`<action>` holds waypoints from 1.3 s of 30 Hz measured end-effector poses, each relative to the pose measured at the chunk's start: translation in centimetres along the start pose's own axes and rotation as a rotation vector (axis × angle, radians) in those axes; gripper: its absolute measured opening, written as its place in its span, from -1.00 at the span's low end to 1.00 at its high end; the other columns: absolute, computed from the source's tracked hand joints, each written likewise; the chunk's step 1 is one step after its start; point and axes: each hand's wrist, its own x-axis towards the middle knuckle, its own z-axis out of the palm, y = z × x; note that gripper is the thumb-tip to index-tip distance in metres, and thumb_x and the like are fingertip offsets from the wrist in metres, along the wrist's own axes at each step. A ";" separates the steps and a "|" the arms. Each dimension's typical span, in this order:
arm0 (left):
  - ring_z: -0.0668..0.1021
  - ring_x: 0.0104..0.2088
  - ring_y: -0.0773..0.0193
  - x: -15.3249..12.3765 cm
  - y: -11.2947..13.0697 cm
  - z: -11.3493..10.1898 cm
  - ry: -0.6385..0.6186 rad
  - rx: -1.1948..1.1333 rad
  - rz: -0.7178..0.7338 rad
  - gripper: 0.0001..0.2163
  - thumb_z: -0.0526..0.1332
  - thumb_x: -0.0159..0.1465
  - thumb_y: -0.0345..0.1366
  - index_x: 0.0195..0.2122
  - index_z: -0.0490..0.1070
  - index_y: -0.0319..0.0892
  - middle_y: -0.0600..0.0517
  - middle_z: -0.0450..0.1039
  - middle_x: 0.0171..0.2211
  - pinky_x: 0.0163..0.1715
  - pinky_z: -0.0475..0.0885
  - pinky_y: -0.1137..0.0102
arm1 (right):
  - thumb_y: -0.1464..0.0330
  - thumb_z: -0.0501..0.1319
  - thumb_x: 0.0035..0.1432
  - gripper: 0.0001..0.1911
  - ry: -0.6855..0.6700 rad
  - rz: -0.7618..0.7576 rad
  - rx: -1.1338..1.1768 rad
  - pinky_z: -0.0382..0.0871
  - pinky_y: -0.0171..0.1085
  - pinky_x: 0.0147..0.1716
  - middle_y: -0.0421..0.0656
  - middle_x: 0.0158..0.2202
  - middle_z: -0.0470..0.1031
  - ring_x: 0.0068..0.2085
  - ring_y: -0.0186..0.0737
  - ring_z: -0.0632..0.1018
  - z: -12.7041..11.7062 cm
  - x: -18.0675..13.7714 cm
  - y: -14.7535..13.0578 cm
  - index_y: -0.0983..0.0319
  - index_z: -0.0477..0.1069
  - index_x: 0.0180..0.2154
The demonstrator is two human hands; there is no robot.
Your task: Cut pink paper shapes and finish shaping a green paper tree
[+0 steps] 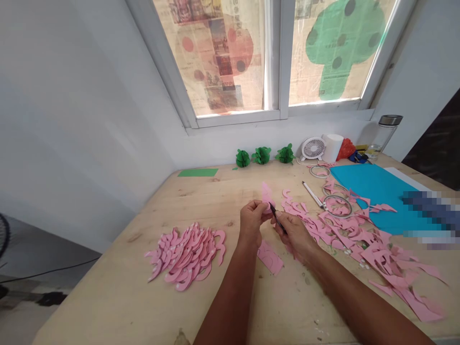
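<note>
My left hand [252, 221] is closed on a piece of pink paper [266, 191] above the middle of the table. In my right hand [295, 235] is a pair of dark scissors [273, 211], its blades touching the paper's edge by my left fingertips. My fingers hide most of the handles. A marked pink paper strip [270, 258] lies on the wood below my wrists. To the left rests a heap of curved pink cut-outs [194, 254], some with small white patches. Loose pink scraps [377, 254] spread over the right side.
Rolls of tape [338, 206] and a white pen [312, 194] lie among the scraps. Blue sheets [381, 191] cover the right side. Along the wall stand green paper figures [262, 155], a small white fan [313, 148] and a glass bottle [384, 136]. A green strip [198, 172] lies back left.
</note>
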 end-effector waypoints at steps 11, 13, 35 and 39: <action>0.40 -0.61 0.42 -0.1 0.1 0.0 -0.013 0.004 0.001 -0.85 0.28 -0.12 -0.33 -0.63 0.30 -0.25 0.08 0.38 -0.62 -0.49 0.37 0.43 | 0.02 0.14 0.06 -0.60 -0.006 0.018 -0.039 -0.26 -0.43 -0.79 -0.40 -0.71 0.09 -0.74 -0.55 -0.03 -0.1 0.1 0.0 0.24 0.30 -0.46; 0.39 -0.62 0.43 -0.1 0.1 0.1 -0.014 0.005 -0.001 -0.84 0.28 -0.13 -0.33 -0.64 0.29 -0.25 0.09 0.37 -0.63 -0.49 0.37 0.43 | 0.02 0.14 0.07 -0.61 -0.009 0.020 -0.038 -0.26 -0.43 -0.79 -0.40 -0.71 0.09 -0.74 -0.55 -0.03 -0.2 0.2 0.2 0.24 0.30 -0.46; 0.38 -0.61 0.44 -0.2 0.2 0.1 -0.021 0.015 -0.012 -0.84 0.29 -0.15 -0.33 -0.64 0.31 -0.25 0.11 0.34 -0.64 -0.48 0.38 0.43 | 0.04 0.15 0.07 -0.62 -0.005 0.006 -0.036 -0.26 -0.43 -0.79 -0.41 -0.71 0.10 -0.75 -0.55 -0.03 -0.5 0.3 0.4 0.24 0.30 -0.45; 0.40 -0.59 0.43 -0.3 0.2 0.1 -0.008 0.007 -0.007 -0.85 0.29 -0.14 -0.33 -0.62 0.32 -0.25 0.10 0.36 -0.63 -0.47 0.39 0.43 | 0.04 0.15 0.06 -0.62 -0.005 -0.008 -0.035 -0.27 -0.41 -0.77 -0.40 -0.71 0.09 -0.74 -0.54 -0.04 -0.4 0.2 0.2 0.25 0.31 -0.46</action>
